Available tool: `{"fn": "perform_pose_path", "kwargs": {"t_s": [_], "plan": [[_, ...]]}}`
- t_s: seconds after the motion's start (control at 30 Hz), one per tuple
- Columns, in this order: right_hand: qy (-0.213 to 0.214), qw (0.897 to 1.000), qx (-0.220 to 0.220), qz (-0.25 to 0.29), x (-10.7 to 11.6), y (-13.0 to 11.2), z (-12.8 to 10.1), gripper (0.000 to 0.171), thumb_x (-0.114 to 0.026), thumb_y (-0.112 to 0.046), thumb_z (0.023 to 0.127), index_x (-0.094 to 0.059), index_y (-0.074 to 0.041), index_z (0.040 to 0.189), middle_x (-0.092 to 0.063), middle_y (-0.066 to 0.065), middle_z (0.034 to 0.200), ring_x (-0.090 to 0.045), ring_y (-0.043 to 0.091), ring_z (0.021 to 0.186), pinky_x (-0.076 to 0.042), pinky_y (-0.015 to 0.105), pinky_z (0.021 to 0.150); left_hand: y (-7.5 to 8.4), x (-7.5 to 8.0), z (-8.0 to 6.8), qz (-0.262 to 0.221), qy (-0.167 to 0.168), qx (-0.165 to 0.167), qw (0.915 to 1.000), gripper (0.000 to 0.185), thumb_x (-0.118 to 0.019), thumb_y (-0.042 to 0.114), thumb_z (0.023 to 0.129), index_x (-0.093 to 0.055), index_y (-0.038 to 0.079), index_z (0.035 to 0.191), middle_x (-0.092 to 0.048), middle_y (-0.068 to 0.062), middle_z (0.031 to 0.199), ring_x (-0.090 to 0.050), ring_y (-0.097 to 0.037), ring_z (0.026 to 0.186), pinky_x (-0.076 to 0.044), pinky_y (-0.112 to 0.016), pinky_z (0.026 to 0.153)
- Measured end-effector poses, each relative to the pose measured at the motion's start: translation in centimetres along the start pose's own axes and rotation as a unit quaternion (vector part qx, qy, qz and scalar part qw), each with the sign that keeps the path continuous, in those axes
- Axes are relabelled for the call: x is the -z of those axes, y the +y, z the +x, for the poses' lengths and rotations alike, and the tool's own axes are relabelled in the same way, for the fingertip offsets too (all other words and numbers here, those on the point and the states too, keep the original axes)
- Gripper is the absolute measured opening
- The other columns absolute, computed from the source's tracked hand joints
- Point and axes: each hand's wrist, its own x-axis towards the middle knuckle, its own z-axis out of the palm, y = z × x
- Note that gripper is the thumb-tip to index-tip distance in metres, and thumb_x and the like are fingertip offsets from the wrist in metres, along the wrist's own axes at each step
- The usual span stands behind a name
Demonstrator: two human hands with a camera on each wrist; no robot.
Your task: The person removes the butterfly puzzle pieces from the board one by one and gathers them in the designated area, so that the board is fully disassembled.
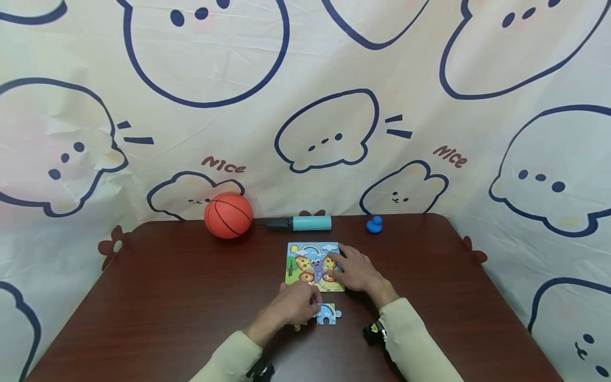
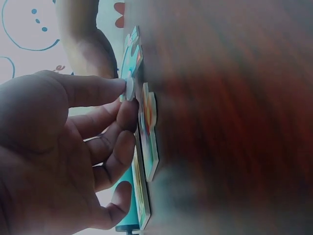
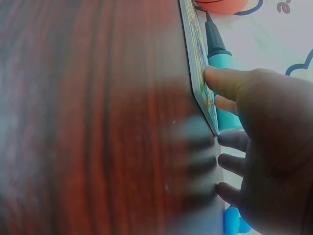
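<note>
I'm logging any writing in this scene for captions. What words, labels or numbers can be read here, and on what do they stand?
"Nice" on the backdrop cloth, in brown letters left of centre, above the basketball.
"Nice" again on the same cloth, at the right, tilted.
The puzzle board, the loose puzzle piece, the pump and the basketball show no readable writing.

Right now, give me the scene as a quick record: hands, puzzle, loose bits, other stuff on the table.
left hand: pinches a small puzzle piece near the board's front edge
right hand: rests flat on the puzzle board, fingers straight
loose piece: rainbow piece on the table, in front of the board
ball: orange, back left
pump: teal, lying beside the ball
blue toy: back right of the pump
</note>
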Motion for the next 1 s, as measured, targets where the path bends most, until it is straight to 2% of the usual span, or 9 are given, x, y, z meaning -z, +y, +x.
{"fn": "perform_pose_path", "kwargs": {"t_s": [0.1, 0.37, 0.5, 0.63, 0.8, 0.9, 1.0], "plan": [[-0.001, 1.000, 0.000, -0.004, 0.0, 0.1, 0.0, 0.057, -0.052, -0.051, 0.095, -0.042, -0.029, 0.147, -0.022, 0.006, 0.161, -0.020, 0.033, 0.148, -0.022, 0.060, 0.113, 0.1, -0.1, 0.0, 0.003, 0.002, 0.002, 1.0000, 0.005, -0.066, 0.023, 0.086, -0.070, 0.023, 0.082, -0.055, 0.016, 0.054, -0.054, -0.002, 0.066, -0.033, -0.040, 0.078], [0.007, 1.000, -0.002, -0.001, 0.2, 0.3, -0.2, 0.060, -0.053, -0.051, 0.095, -0.040, -0.027, 0.148, -0.024, 0.008, 0.161, -0.021, 0.034, 0.148, -0.021, 0.060, 0.113, -0.3, 0.1, 0.8, -0.024, 0.022, 0.003, 0.9994, 0.003, -0.069, 0.025, 0.086, -0.069, 0.022, 0.086, -0.061, 0.018, 0.070, -0.056, -0.004, 0.073, -0.032, -0.039, 0.075], [0.009, 1.000, -0.016, -0.003, 0.3, 0.2, -0.4, 0.067, -0.054, -0.057, 0.092, -0.039, -0.024, 0.149, -0.024, 0.009, 0.160, -0.020, 0.034, 0.148, -0.017, 0.063, 0.113, -0.7, 0.5, 1.8, -0.035, 0.054, 0.011, 0.9979, 0.006, -0.068, 0.026, 0.085, -0.068, 0.021, 0.089, -0.064, 0.013, 0.079, -0.057, -0.007, 0.076, -0.034, -0.037, 0.071], [0.007, 0.999, -0.034, -0.006, 0.4, 0.2, -0.7, 0.076, -0.054, -0.063, 0.088, -0.037, -0.022, 0.149, -0.026, 0.010, 0.159, -0.021, 0.034, 0.147, -0.015, 0.066, 0.113, -1.1, 1.0, 3.2, -0.030, 0.084, 0.024, 0.9957, 0.013, -0.067, 0.027, 0.086, -0.068, 0.017, 0.094, -0.065, 0.003, 0.091, -0.056, -0.015, 0.088, -0.036, -0.037, 0.070], [0.007, 0.999, -0.043, -0.014, 0.3, 0.3, -0.8, 0.083, -0.053, -0.068, 0.085, -0.036, -0.019, 0.150, -0.026, 0.012, 0.159, -0.021, 0.035, 0.147, -0.014, 0.066, 0.112, -1.7, 1.4, 4.9, -0.018, 0.090, 0.058, 0.9941, 0.029, -0.068, 0.031, 0.086, -0.067, 0.015, 0.111, -0.062, -0.006, 0.110, -0.051, -0.024, 0.106, -0.040, -0.047, 0.082], [0.005, 0.999, -0.043, -0.024, 0.2, 0.3, -0.9, 0.084, -0.052, -0.069, 0.085, -0.035, -0.019, 0.151, -0.026, 0.012, 0.159, -0.021, 0.035, 0.147, -0.015, 0.066, 0.112, -2.1, 1.5, 5.8, -0.017, 0.090, 0.076, 0.9929, 0.040, -0.067, 0.033, 0.087, -0.063, 0.015, 0.123, -0.058, -0.008, 0.126, -0.047, -0.029, 0.120, -0.038, -0.053, 0.092], [0.006, 0.999, -0.043, -0.028, 0.1, 0.3, -0.9, 0.084, -0.054, -0.068, 0.085, -0.035, -0.019, 0.150, -0.026, 0.013, 0.159, -0.022, 0.036, 0.147, -0.016, 0.066, 0.112, -2.4, 1.5, 6.6, -0.019, 0.088, 0.083, 0.9925, 0.047, -0.067, 0.033, 0.087, -0.059, 0.015, 0.129, -0.053, -0.010, 0.134, -0.043, -0.031, 0.126, -0.035, -0.056, 0.096]]}}
